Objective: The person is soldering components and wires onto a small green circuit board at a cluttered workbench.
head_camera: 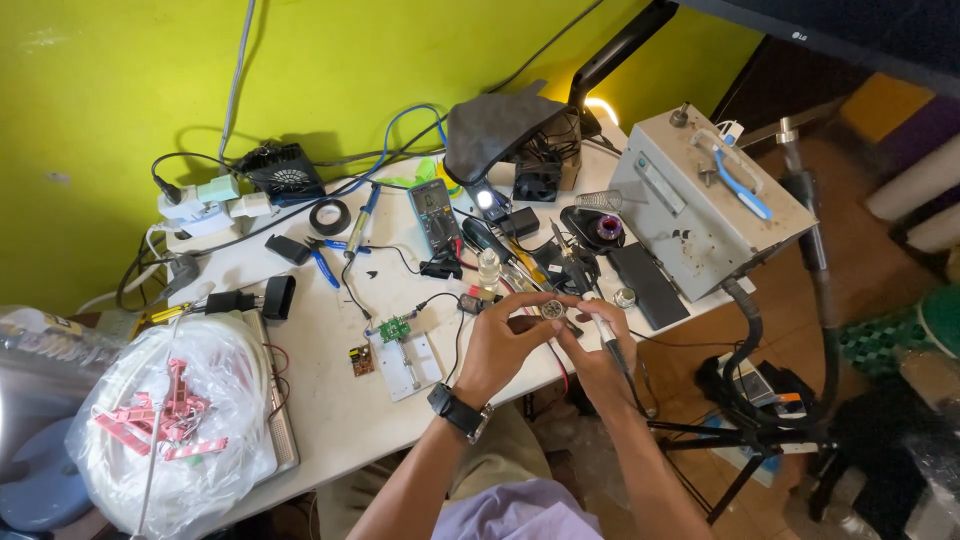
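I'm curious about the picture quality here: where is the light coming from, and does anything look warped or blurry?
Head view: a lit lamp glows by the yellow wall; a small light glares white on the table; the hands are sharp; straight edges bow near the corners, as from a wide lens; the floor at right is dimmer.

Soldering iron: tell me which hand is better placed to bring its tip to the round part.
Right, probably. The right hand already grips the soldering iron like a pen, beside the round part. The left hand pinches that part, so it is occupied.
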